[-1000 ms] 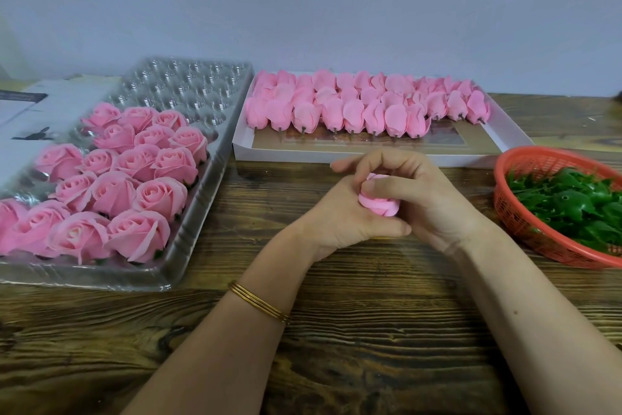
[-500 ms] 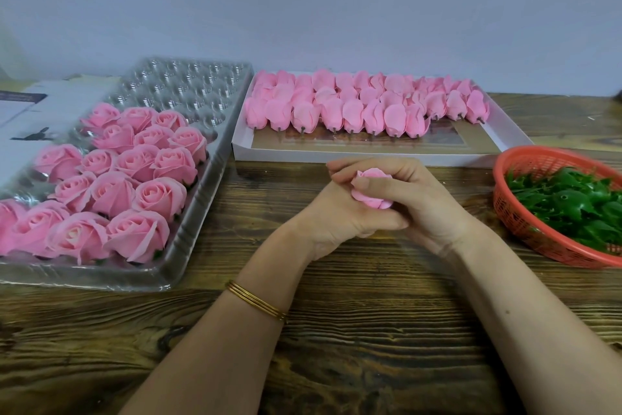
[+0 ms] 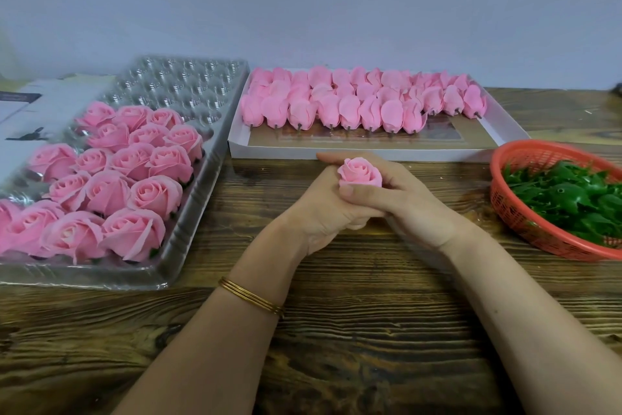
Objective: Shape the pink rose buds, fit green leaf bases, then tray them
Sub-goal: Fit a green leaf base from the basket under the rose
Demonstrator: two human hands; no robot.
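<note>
Across the tabletop (image 3: 336, 330), the clear tray (image 3: 175, 84) waits left and the basket (image 3: 496, 179) of green leaf bases (image 3: 565, 199) right, both handy. Left hand (image 3: 319, 209) and right hand (image 3: 404, 199) clasp one pink rose bud (image 3: 360, 172) at mid-tabletop, fingers curled, seemingly shaping it.

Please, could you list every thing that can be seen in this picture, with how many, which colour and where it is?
held rose bud: one, pink, centre, between both hands
shaped roses: about twenty, pink, near part of the clear tray
clear tray: one, transparent, left; far cells unfilled
unshaped buds: many, pink, rows at the far side of the white box
white box: one, white, far centre
leaf bases: many, green, in the basket
basket: one, orange-red, right edge
white sheet: one, white with dark print, far left
table: one, dark brown wood, under everything
bangles: a few, gold, left wrist
left hand: holds the bud from the left
right hand: holds the bud from the right
</note>
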